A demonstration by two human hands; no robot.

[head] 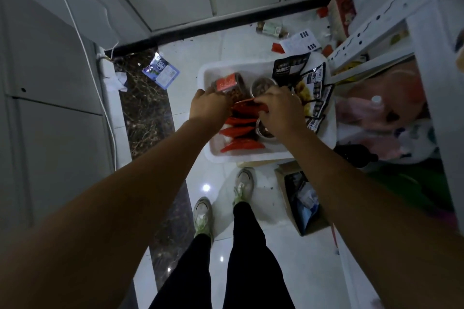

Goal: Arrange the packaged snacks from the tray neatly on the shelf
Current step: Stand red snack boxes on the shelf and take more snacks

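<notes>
We look down on a white tray (251,157) that sits on the tiled floor, with both hands reaching into its middle. The left hand (209,105) and the right hand (281,110) meet on 1 red packet (247,105), which lies between them. The left hand's fingers pinch its left end and the right hand's fingers curl over its right end, so both are clamped on it.

Just nearer to us, a row of red packets (241,130) runs toward the tray's near rim, partly under the right wrist. Beyond the left hand lies a jar with a red label (229,84), close to its knuckles. A round tin (262,84) sits just beyond the right hand. Black packets (311,78) crowd the tray's far right corner, and some overhang its rim.

On the right we see the white shelf (371,30), its frame just beside the tray's far right corner and its lower level packed with soft pink and white things we cannot make out. A cardboard box (301,208) stands near the tray's near right corner, and 2 shoes (242,184) stand close to the near rim. To the left of the tray we find bare tile, then a dark marbled strip. A blue packet (162,73) lies well apart from the tray on that side.
</notes>
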